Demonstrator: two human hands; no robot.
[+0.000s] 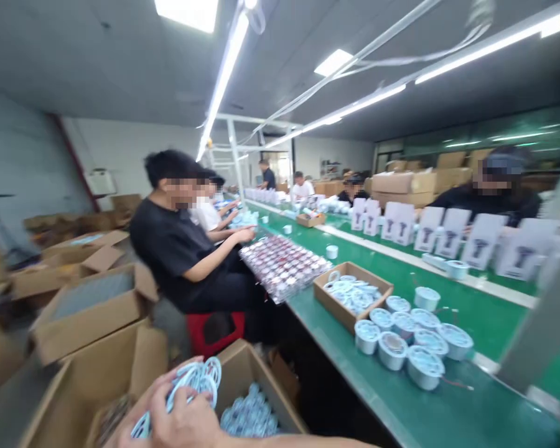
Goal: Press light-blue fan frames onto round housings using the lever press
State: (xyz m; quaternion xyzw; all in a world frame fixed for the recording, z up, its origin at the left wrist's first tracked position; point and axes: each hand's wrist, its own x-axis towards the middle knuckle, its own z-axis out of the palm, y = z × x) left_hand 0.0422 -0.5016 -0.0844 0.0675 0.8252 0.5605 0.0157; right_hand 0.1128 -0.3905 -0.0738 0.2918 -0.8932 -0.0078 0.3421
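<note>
Between the fingers [181, 403], blue rings [198, 376]

A long green bench [359, 379] is seen running back from the foreground, its top divided lengthwise by a white strip [401, 257]. Toward the left edge, near end, an open cardboard box [331, 306] is placed. Light-blue round cases [392, 353] are clustered just beside it, nearer the near end, a few with thin wires trailed out. Farther back, a parts tray [284, 264] is set jutting over the left edge. A lone light-blue cup [331, 252] is stood just past its corner. A small shallow carton [310, 219] is laid by the strip. Toward the right edge, upright white printed boxes [483, 241] are lined up in a row.
</note>
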